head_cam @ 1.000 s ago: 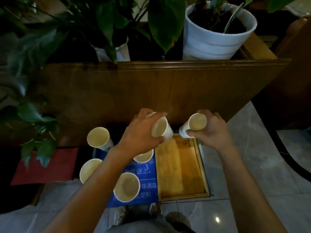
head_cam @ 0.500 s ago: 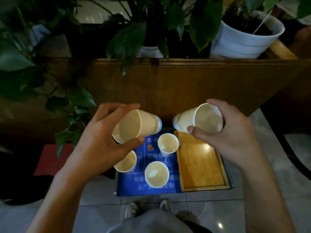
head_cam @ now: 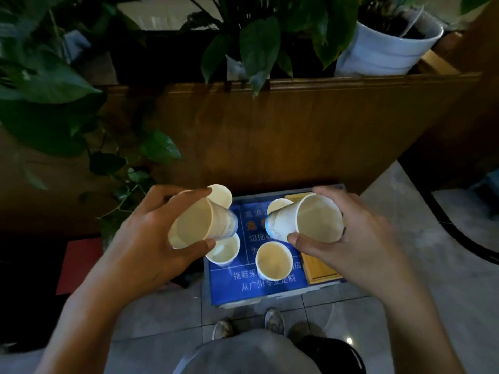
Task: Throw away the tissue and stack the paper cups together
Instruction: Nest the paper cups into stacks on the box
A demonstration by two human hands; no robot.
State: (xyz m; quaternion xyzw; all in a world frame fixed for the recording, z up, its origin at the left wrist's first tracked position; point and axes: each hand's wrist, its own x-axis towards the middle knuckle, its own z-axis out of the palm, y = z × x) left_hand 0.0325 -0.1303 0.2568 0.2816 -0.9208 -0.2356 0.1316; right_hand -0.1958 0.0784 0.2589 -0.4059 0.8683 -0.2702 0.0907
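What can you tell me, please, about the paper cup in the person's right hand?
The paper cup is white, looks like thin paper, with a pale, empty inside. It is held off the table, tipped on its side, its open mouth toward the camera and its base pointing left. The right hand grips it near the rim, thumb underneath. Nothing else touches it.

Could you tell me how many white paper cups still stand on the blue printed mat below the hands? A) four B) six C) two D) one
A: four white paper cups stand on the blue printed mat, while the left hand and right hand each hold another.
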